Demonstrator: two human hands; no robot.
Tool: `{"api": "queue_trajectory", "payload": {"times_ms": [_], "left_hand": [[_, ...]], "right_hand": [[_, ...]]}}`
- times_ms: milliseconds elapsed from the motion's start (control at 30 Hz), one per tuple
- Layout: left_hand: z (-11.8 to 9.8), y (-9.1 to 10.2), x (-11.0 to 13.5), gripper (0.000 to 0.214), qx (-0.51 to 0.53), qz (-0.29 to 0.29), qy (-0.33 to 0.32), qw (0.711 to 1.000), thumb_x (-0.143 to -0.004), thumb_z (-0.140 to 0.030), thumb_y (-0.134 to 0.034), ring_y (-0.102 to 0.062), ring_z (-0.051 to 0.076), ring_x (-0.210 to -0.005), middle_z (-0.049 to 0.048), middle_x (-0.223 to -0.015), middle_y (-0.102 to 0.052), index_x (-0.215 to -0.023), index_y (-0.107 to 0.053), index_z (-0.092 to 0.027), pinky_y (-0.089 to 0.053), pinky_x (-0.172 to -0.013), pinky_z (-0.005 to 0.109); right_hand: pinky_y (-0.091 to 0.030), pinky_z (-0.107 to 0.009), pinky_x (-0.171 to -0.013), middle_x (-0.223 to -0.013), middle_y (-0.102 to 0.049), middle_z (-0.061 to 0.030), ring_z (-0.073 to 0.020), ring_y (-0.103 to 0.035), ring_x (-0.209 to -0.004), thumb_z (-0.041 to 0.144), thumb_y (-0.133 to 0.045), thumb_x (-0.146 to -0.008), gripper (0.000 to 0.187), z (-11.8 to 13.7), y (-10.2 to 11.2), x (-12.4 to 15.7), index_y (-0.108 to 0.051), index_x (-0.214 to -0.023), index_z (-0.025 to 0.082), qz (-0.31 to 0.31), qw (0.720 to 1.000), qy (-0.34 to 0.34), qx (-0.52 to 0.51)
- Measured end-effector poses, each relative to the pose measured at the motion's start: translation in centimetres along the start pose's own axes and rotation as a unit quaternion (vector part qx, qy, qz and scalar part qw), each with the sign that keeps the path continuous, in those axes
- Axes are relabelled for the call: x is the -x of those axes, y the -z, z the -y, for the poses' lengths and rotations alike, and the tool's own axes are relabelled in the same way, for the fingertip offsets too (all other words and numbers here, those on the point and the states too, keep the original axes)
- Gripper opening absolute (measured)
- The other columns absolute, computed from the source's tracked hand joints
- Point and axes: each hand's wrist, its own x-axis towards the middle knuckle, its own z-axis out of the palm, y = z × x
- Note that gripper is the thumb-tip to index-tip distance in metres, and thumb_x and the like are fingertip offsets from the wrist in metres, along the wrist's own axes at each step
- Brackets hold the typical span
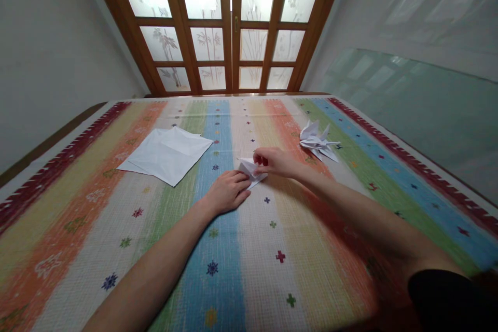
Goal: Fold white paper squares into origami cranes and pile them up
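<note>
A small, partly folded white paper point(251, 170) lies on the striped tablecloth point(249, 249) near the table's middle. My left hand point(227, 192) rests flat on the cloth with its fingertips pressing the paper's near edge. My right hand point(274, 162) pinches the paper's upper right part between thumb and fingers, lifting a flap slightly.
A stack of flat white paper sheets point(167, 153) lies to the left. Several folded white paper cranes point(317, 141) sit to the right, farther back. Wooden doors with frosted glass panes point(231, 26) stand behind the table. White walls close in on both sides.
</note>
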Motion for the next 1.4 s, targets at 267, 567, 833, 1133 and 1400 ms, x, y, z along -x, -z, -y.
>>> {"api": "queue_trajectory", "payload": {"times_ms": [267,567,833,1133,1400], "left_hand": [[-0.2,0.2,0.0,0.026,-0.016,0.008,-0.003,1.0,-0.092,-0.033,-0.052,-0.059,0.027,-0.109,0.0101,-0.12,-0.066,-0.108,-0.066,-0.019,-0.047,-0.094,0.044],[-0.1,0.3,0.1,0.033,0.013,-0.007,-0.024,1.0,-0.09,-0.046,-0.056,-0.06,0.027,-0.108,0.0092,-0.116,-0.068,-0.11,-0.064,-0.021,-0.045,-0.093,0.043],[0.9,-0.2,-0.4,0.031,0.181,-0.319,0.197,0.909,-0.087,-0.045,-0.061,-0.064,0.018,-0.085,0.0059,-0.096,-0.071,-0.104,-0.064,-0.019,-0.051,-0.073,0.032],[0.9,-0.2,-0.3,0.021,0.195,-0.32,0.219,0.901,-0.087,-0.032,-0.059,-0.06,0.013,-0.063,-0.0006,-0.07,-0.07,-0.075,-0.07,-0.019,-0.049,-0.063,0.025],[1.1,-0.5,0.2,0.018,0.092,-0.274,0.094,0.953,-0.091,-0.029,-0.057,-0.065,0.016,-0.076,0.0039,-0.079,-0.072,-0.084,-0.071,-0.02,-0.051,-0.071,0.029]], "right_hand": [[-0.035,-0.023,-0.061,-0.085,-0.063,-0.0043,-0.0139,-0.054,-0.068,0.025,-0.059,-0.088,0.011,-0.7,-2.6,-0.1,-0.057,-0.095,0.016,-0.155,0.98,0.008,0.128],[-0.035,-0.024,-0.063,-0.082,-0.06,-0.0024,-0.0127,-0.051,-0.068,0.023,-0.06,-0.086,0.007,-0.6,-4.2,-0.8,-0.061,-0.083,0.017,-0.204,0.977,-0.037,0.053],[-0.031,-0.023,-0.054,-0.061,-0.048,0.0041,-0.0105,-0.043,-0.058,0.035,-0.061,-0.078,0.023,0.4,-3.5,-0.7,-0.055,-0.066,0.017,-0.099,0.977,-0.048,-0.183],[-0.042,-0.025,-0.064,-0.078,-0.064,-0.002,-0.0132,-0.055,-0.07,0.031,-0.069,-0.075,0.018,1.2,-3.1,1.0,-0.067,-0.086,0.016,-0.076,0.98,-0.022,-0.183],[-0.044,-0.026,-0.066,-0.076,-0.064,-0.0028,-0.0137,-0.058,-0.071,0.018,-0.058,-0.082,0.008,0.2,-3.6,2.8,-0.065,-0.08,0.016,-0.134,0.983,-0.011,-0.124]]}}
